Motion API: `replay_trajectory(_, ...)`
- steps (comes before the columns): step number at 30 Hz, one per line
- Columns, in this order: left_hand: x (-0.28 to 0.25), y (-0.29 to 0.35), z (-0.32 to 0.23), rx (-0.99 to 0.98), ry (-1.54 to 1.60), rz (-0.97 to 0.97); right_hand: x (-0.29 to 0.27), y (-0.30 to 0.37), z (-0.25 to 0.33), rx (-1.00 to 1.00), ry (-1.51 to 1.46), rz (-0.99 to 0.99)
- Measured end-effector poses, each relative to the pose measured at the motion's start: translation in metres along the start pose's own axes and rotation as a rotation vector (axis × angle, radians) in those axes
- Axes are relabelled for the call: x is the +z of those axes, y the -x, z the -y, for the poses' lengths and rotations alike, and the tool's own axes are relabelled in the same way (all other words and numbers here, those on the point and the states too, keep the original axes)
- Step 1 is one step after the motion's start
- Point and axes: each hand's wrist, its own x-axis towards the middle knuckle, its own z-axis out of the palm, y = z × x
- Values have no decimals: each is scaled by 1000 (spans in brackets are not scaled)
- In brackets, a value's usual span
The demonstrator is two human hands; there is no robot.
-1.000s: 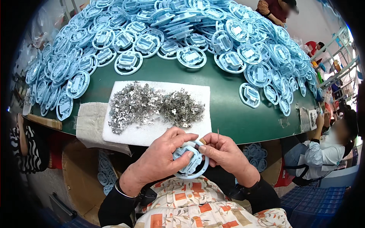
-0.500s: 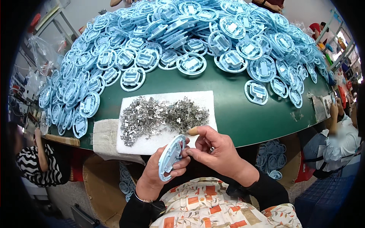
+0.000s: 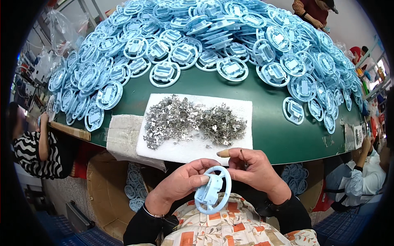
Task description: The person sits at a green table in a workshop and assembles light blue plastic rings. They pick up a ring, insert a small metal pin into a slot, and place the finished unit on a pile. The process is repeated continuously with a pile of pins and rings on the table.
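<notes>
A light-blue plastic toy steering wheel [image 3: 210, 189] is in my left hand [image 3: 183, 180], tilted above my lap. The left thumb presses on its middle block, with the fingers behind the rim. My right hand [image 3: 256, 170] is close by on the right, its thumb at the rim; whether they touch is unclear. A tan cover sits on the right index fingertip. Between the right fingers stands a thin dark piece [image 3: 243, 156], too small to name. Beyond both hands, small silvery metal clips [image 3: 170, 121] lie heaped on a white foam board [image 3: 195, 153].
A large pile of light-blue wheels [image 3: 205, 28] covers the far part of the green table [image 3: 262, 137]. Cardboard boxes [image 3: 104, 192] with more wheels stand below the edge. Co-workers sit at left [image 3: 35, 151] and right [image 3: 357, 174]; another person stands at the far side.
The wheel has turned from nearly edge-on to showing its block side, and sits lower. My right hand has drawn slightly right, with the thin piece now showing. The whole view has shifted.
</notes>
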Motion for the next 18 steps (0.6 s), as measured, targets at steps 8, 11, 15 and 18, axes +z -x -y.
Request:
replay_trajectory(8, -23, 44, -7, 65, 0, -128, 36, -55, 13, -328, 570, -96)
replay_trajectory(11, -26, 54, -5, 152, 11, -135, 51, -75, 17, -352, 659, -60)
replay_trajectory(15, -25, 61, -9, 153, -56, -210, 68, -86, 26, -342, 701, -16)
replay_trajectory(18, -24, 63, -11, 148, -37, -224, 80, -96, 30, -394, 667, 19)
